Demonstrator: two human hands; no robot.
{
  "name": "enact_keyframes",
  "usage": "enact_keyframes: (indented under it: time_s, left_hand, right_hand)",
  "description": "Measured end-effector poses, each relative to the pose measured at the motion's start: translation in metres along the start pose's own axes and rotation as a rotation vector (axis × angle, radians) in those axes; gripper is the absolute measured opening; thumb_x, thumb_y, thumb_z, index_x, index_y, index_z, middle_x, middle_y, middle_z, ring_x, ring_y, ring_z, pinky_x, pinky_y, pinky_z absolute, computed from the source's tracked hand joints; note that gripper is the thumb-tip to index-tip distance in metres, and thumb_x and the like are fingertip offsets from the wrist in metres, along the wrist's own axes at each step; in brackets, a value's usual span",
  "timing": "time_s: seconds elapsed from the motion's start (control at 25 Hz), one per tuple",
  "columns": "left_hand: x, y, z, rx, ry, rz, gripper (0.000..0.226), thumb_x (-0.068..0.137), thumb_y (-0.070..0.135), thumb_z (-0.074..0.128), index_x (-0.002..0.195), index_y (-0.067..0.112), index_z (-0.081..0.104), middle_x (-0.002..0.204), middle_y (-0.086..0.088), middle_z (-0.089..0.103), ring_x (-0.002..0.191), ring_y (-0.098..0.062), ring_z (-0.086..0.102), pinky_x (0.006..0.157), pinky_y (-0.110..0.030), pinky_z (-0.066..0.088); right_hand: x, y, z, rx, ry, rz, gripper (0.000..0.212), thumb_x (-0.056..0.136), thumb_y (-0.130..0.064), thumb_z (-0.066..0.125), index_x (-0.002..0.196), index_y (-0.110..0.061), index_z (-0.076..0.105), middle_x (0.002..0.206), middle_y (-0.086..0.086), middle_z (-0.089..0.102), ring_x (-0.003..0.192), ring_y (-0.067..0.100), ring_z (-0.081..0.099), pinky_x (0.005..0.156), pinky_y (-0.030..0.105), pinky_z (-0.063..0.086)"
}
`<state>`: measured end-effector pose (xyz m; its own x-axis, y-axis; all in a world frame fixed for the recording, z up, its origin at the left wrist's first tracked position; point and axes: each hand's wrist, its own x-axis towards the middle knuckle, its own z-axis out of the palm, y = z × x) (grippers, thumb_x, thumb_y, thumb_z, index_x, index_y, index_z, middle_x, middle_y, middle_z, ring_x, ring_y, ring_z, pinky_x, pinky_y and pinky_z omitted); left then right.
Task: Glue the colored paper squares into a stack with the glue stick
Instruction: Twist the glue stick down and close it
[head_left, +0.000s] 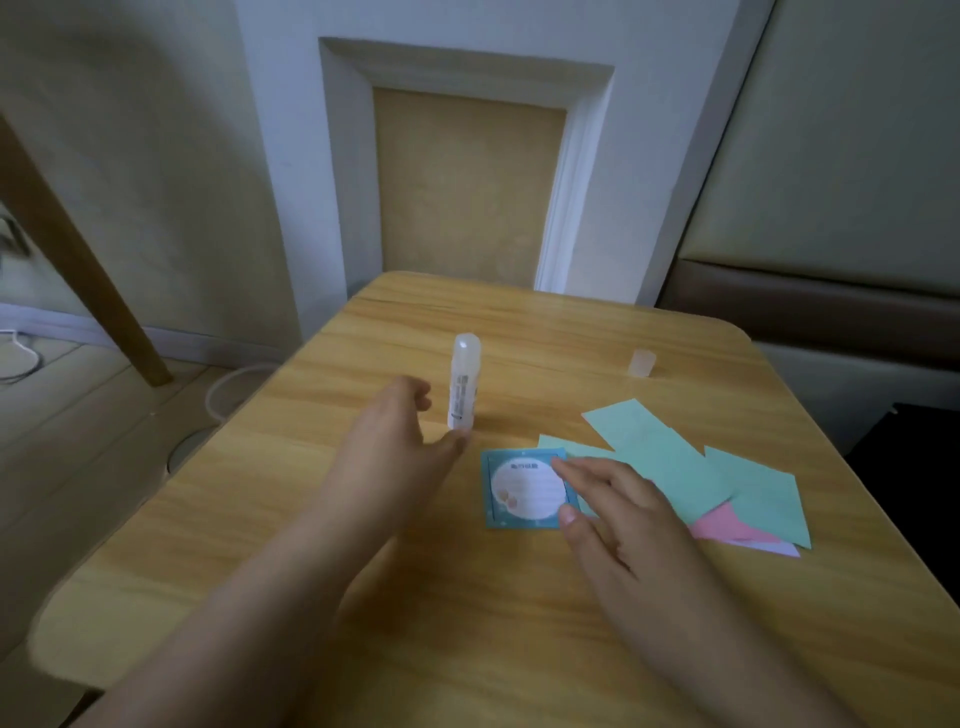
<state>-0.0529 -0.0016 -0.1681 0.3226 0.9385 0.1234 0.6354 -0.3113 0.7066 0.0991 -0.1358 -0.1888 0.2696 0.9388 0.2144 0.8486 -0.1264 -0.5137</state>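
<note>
A white glue stick (461, 387) stands upright on the wooden table (395, 597), uncapped. My left hand (395, 441) is just left of it, fingers relaxed, thumb tip near its base, not gripping it. A blue printed square card (511, 491) lies right of the stick. My right hand (613, 514) rests straight fingertips on the card's right edge. Several green paper squares (691, 467) lie fanned out to the right, with a pink square (727, 527) and a lilac one (774, 548) peeking out beneath them.
The translucent glue cap (641, 362) stands near the table's far right edge. A wooden leg (78, 249) slants at left over the floor, where a white cable (218, 395) lies. A padded wall and alcove lie behind the table.
</note>
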Motion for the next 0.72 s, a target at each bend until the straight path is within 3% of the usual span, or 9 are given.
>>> enact_keyframes:
  time_s: [0.12,0.2,0.24,0.36,0.44,0.52,0.6,0.72]
  left_hand:
    - [0.031,0.009,0.013,-0.153,-0.03,-0.065,0.059,0.08,0.037,0.072,0.132,0.021,0.049,0.112,0.006,0.059,0.093,-0.012,0.057,0.073,-0.029,0.05]
    - [0.037,0.013,0.021,-0.178,-0.031,-0.062,0.036,0.085,0.034,0.068,0.117,0.019,0.061,0.087,0.01,0.06,0.073,-0.004,0.054,0.055,-0.02,0.039]
    - [0.036,0.016,0.022,-0.188,-0.026,-0.053,0.029,0.087,0.034,0.066,0.112,0.019,0.063,0.082,0.012,0.058,0.069,-0.002,0.053,0.053,-0.019,0.035]
    - [0.02,0.028,0.018,-0.334,-0.079,-0.02,0.02,0.089,0.036,0.061,0.103,0.022,0.064,0.083,0.009,0.065,0.072,-0.004,0.059,0.057,-0.018,0.04]
    - [0.0,0.041,0.013,-0.562,-0.185,0.024,0.018,0.086,0.034,0.06,0.098,0.022,0.066,0.083,0.006,0.071,0.075,-0.002,0.064,0.061,-0.016,0.047]
    - [-0.016,0.048,0.01,-0.792,-0.282,0.051,0.025,0.079,0.033,0.061,0.092,0.014,0.07,0.08,0.004,0.073,0.073,-0.001,0.065,0.065,-0.012,0.049]
    - [-0.023,0.047,0.012,-0.926,-0.334,0.046,0.033,0.071,0.034,0.063,0.087,0.006,0.072,0.075,-0.006,0.069,0.068,-0.01,0.063,0.064,-0.016,0.049]
    - [-0.025,0.044,0.013,-1.073,-0.365,0.019,0.034,0.068,0.033,0.066,0.085,0.004,0.072,0.076,-0.017,0.064,0.064,-0.017,0.059,0.059,-0.021,0.051]
  right_hand:
    - [0.006,0.001,0.001,0.203,0.034,0.057,0.039,0.094,-0.048,0.037,0.13,-0.038,0.05,0.125,-0.031,0.045,0.119,-0.014,0.037,0.103,0.014,0.032]
    - [0.008,0.0,-0.004,0.256,0.052,0.064,0.036,0.093,-0.046,0.038,0.126,-0.039,0.052,0.119,-0.035,0.046,0.114,-0.019,0.04,0.092,0.003,0.033]
    - [0.01,0.0,-0.007,0.304,0.049,0.09,0.033,0.094,-0.042,0.041,0.125,-0.04,0.052,0.117,-0.035,0.047,0.11,-0.019,0.041,0.085,-0.001,0.034]
    - [0.018,-0.001,-0.011,0.511,0.023,0.238,0.029,0.096,-0.038,0.042,0.123,-0.041,0.051,0.11,-0.023,0.06,0.098,-0.007,0.057,0.08,0.008,0.044]
    - [0.024,-0.009,-0.015,0.893,-0.025,0.466,0.032,0.097,-0.037,0.04,0.118,-0.021,0.058,0.099,-0.001,0.071,0.083,0.009,0.067,0.076,0.024,0.055]
    - [0.024,-0.023,-0.021,1.292,-0.136,0.628,0.043,0.097,-0.037,0.039,0.102,-0.001,0.061,0.08,0.019,0.069,0.062,0.021,0.066,0.056,0.027,0.056]
    - [0.022,-0.035,-0.027,1.451,-0.219,0.691,0.052,0.095,-0.041,0.041,0.088,0.005,0.065,0.061,0.017,0.063,0.045,0.017,0.057,0.039,0.021,0.046]
    - [0.024,-0.041,-0.031,1.566,-0.205,0.741,0.048,0.089,-0.039,0.053,0.08,0.006,0.066,0.051,0.011,0.056,0.035,0.01,0.047,0.031,0.016,0.037]
